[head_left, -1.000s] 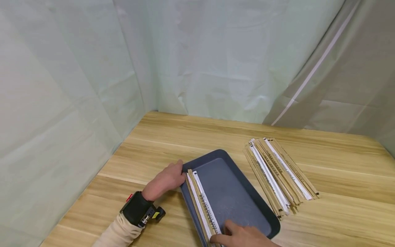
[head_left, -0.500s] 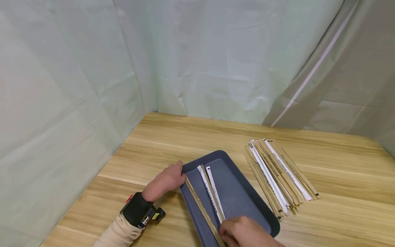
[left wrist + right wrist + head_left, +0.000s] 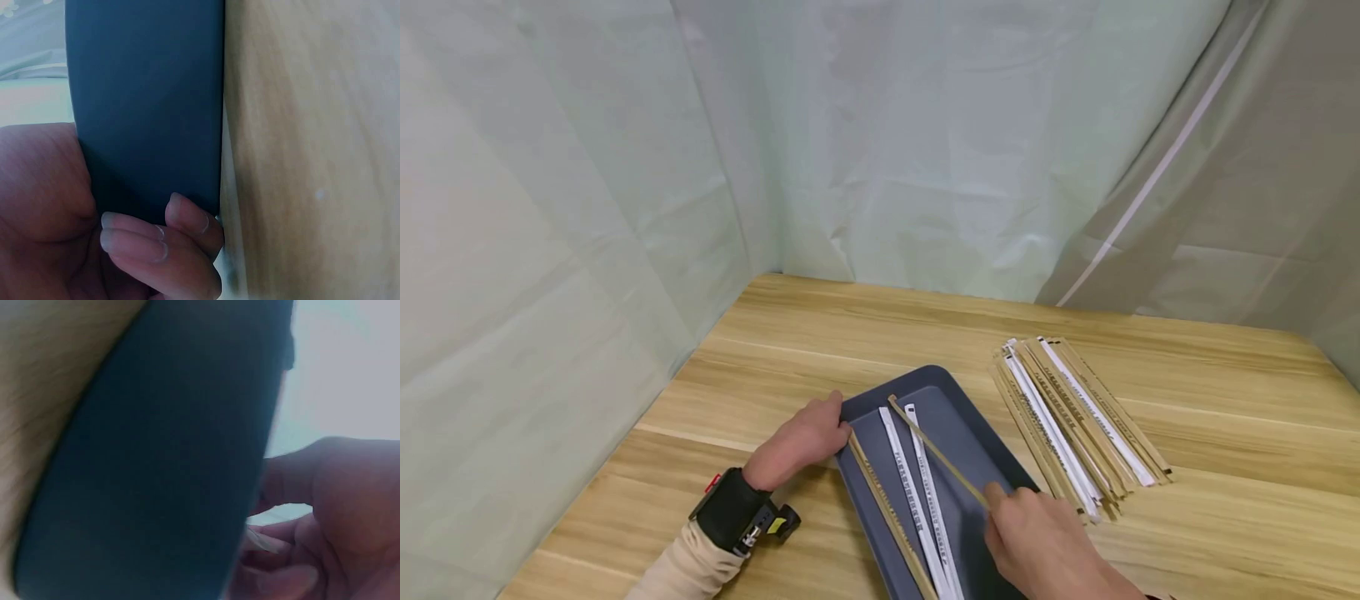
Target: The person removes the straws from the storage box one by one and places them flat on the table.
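Note:
In the head view my left hand (image 3: 805, 433) grips the far left corner of a dark grey tray (image 3: 898, 386). The left wrist view shows its fingers curled against the tray's outer wall (image 3: 147, 106). My right hand (image 3: 1048, 533) pinches the near end of a brown paper-wrapped straw (image 3: 938, 451), which slants across the tray. Side by side in the tray lie two white-wrapped straws (image 3: 904, 475). More brown wrapping, a straw (image 3: 887, 508), runs along the left wall. In the right wrist view the tray wall hides part of my right hand (image 3: 356, 512).
A loose pile of brown and white wrapped straws (image 3: 1078, 425) lies on the wooden table (image 3: 820, 329) to the right of the tray. Pale curtains (image 3: 925, 167) hang behind and to the left of the table.
The straws along the tray's left side have been spread apart. My right hand has moved rightward, drawing one brown straw aslant away from the white ones. My left hand stays on the corner.

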